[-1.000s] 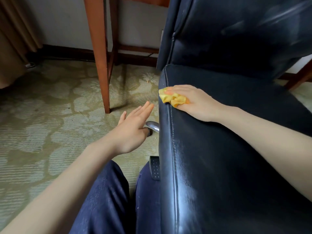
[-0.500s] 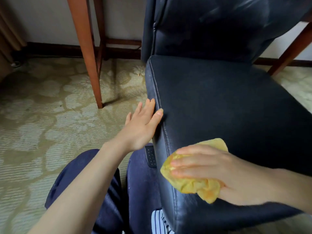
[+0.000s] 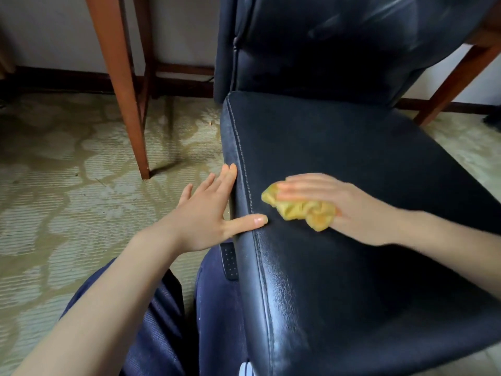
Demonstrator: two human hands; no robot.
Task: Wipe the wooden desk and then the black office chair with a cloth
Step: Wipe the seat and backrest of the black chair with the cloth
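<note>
A pale green carpet (image 3: 67, 213) with a large floral pattern covers the floor. Behind it, a white wall (image 3: 54, 31) meets a dark wooden baseboard (image 3: 54, 82). The person's dark blue trousers (image 3: 162, 335) fill the lower middle, both legs bent above the carpet. A small white striped item (image 3: 245, 371), too cropped to identify, shows at the bottom edge.

Count: one black office chair (image 3: 352, 158); one yellow cloth (image 3: 301, 211); two bare hands, the left hand (image 3: 203, 213) and the right hand (image 3: 344, 204); three wooden desk legs (image 3: 119, 85), two at left and one at right; two trouser legs (image 3: 157, 335), dark blue; one patterned carpet (image 3: 54, 199).
</note>
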